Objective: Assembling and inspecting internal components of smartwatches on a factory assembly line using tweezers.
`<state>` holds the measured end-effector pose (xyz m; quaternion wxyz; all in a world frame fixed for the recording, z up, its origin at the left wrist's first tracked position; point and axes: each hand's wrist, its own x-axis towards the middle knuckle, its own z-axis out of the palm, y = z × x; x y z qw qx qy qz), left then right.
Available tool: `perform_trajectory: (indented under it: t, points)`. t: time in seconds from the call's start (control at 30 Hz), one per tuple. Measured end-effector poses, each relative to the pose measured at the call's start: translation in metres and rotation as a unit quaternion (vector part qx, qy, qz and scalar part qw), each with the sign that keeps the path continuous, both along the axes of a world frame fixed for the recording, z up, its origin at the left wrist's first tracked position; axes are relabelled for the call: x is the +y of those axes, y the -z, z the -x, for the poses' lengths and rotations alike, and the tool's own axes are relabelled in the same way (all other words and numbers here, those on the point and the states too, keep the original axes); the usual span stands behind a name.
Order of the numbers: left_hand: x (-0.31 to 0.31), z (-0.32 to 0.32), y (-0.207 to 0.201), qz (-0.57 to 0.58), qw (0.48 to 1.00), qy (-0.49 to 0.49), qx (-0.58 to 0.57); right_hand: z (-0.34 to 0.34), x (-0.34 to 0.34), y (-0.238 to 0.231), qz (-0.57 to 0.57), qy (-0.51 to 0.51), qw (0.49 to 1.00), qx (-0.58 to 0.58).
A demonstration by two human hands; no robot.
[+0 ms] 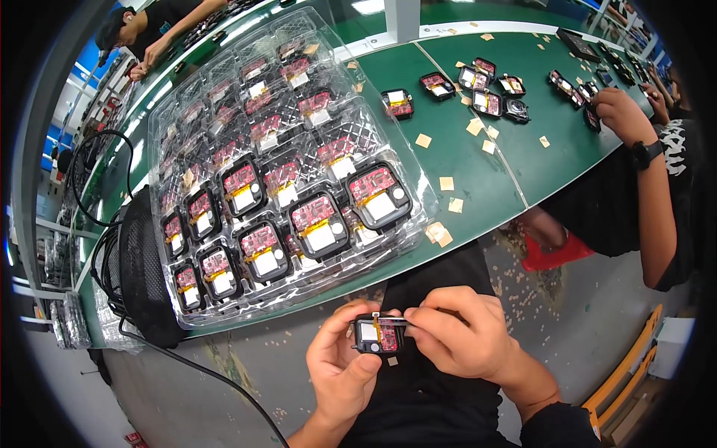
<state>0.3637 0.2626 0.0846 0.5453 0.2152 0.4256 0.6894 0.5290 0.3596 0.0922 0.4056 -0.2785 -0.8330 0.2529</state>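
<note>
Above my lap, my left hand (337, 373) grips a small black device casing (388, 345) by its edges, thumb below and fingers above. Inside the casing show a red circuit board, a white block and a yellow strip. My right hand (467, 336) pinches a thin metal tool that looks like tweezers (393, 321). Its tip reaches over the upper part of the casing, near the yellow strip. Whether the tip touches the strip I cannot tell. My right fingertips sit close beside the casing's right edge.
A stack of clear plastic trays (412, 237) with several similar casings stands on the green table (478, 209). A black mesh bag (153, 261) and a cable (216, 373) lie left. More casings (487, 103) and tan paper squares (447, 184) lie beyond. Co-workers' hands (620, 116) work at right and far left.
</note>
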Motion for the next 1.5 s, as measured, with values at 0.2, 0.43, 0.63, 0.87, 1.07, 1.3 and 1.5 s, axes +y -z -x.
perform_trajectory:
  t: [0.2, 0.43, 0.63, 0.87, 1.07, 1.3, 1.5]
  points:
    - [0.000, 0.001, 0.002, 0.012, 1.000, 0.006, -0.005, -0.001, 0.000, 0.009, -0.136, 0.047, 0.989, -0.024]
    - [0.003, 0.001, 0.002, 0.005, 1.000, 0.013, -0.006, -0.003, -0.001, 0.012, -0.158, 0.053, 0.986, -0.029]
    - [0.003, 0.000, -0.002, 0.021, 1.000, 0.022, 0.004, -0.002, -0.004, 0.008, -0.100, 0.038, 0.994, -0.026]
    - [0.004, 0.001, -0.005, 0.022, 0.999, 0.021, 0.014, -0.002, -0.001, 0.001, 0.000, 0.025, 1.000, 0.004]
    - [0.001, 0.003, 0.008, -0.029, 0.999, 0.019, 0.038, 0.000, -0.004, 0.003, -0.049, 0.051, 0.997, -0.012]
    - [0.004, 0.009, -0.001, -0.039, 0.997, 0.038, 0.059, -0.001, -0.005, 0.007, -0.040, 0.044, 0.998, 0.004]
    - [0.004, 0.011, -0.001, -0.031, 0.996, 0.055, 0.057, 0.000, -0.005, 0.008, -0.033, 0.041, 0.999, 0.006]
